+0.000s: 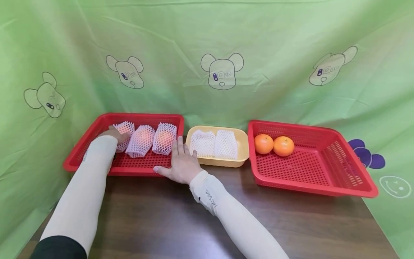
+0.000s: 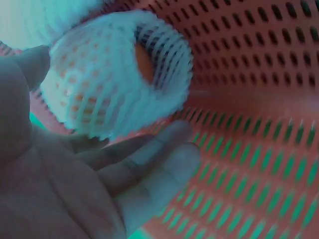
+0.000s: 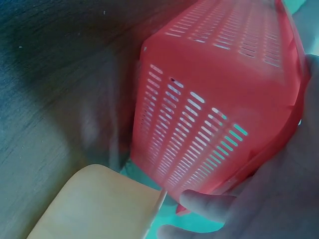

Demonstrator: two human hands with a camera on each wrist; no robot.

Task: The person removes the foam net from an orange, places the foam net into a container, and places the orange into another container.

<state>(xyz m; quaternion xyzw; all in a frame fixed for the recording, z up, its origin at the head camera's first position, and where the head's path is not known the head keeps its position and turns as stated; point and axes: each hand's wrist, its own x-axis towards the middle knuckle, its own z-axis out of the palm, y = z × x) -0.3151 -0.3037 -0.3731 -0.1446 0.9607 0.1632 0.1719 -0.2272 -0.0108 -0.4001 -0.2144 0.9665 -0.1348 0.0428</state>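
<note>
Inside the left red basket [image 1: 129, 172], my left hand [image 1: 114, 134] is at the leftmost of three oranges in white foam nets. In the left wrist view this netted orange [image 2: 114, 74] lies between the thumb and the fairly straight fingers of the left hand [image 2: 99, 174]; the thumb is at the net's edge. The middle netted orange [image 1: 141, 141] and right netted orange [image 1: 164, 139] lie beside it. My right hand [image 1: 182, 162] rests with spread fingers on the basket's front right corner; the right wrist view has the right hand [image 3: 269, 199] along the rim.
A yellow tray [image 1: 223, 162] with two white foam nets [image 1: 225, 144] stands between the baskets. In the right red basket [image 1: 310, 169] are two bare oranges [image 1: 284, 146] near its left wall. Green printed cloth [image 1: 174, 97] hangs behind the brown table [image 1: 168, 216].
</note>
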